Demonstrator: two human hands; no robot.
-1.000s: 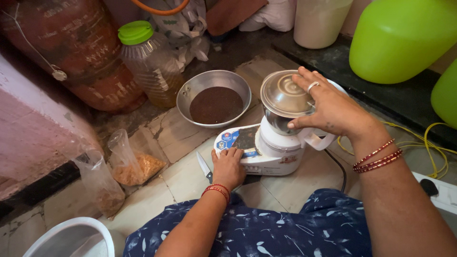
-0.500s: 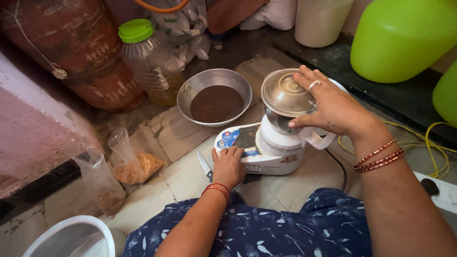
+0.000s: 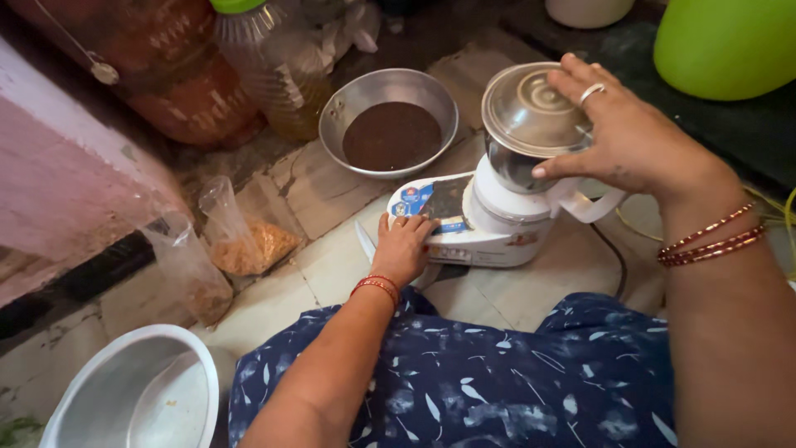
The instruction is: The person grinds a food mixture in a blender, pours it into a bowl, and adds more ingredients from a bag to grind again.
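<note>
While the right hand point(image 3: 638, 137) lies over the steel jar point(image 3: 526, 124) of the mixer grinder point(image 3: 489, 224), near the upper right of the frame, its fingers are spread and curled across the domed lid, thumb pressed against the jar's side; to my eye that is a hold meant to keep the lid seated and the jar steady on its base. A ring sits on one finger, and red and gold bangles circle the wrist. The left hand point(image 3: 404, 249) rests at the centre of the frame, on the front edge of the white base, fingers close together and bent down onto the panel where the control seems to be; whether they turn a knob or only brace the machine I cannot tell, since the fingertips cover that spot.

Just behind the grinder, toward the upper middle, a steel bowl point(image 3: 390, 124) holds dark brown powder, set within easy reach of the jar. Left of centre, two clear plastic bags point(image 3: 240, 241) stand open on the tiled floor, with tan grain or powder at the bottom. At the lower left corner sits a white basin point(image 3: 133, 398), nearly empty. A plastic bottle with a green cap point(image 3: 265, 58) and a reddish gas cylinder point(image 3: 157, 66) fill the upper left; a large green container point(image 3: 730, 46) occupies the upper right. The person's blue patterned garment covers the lower edge.
</note>
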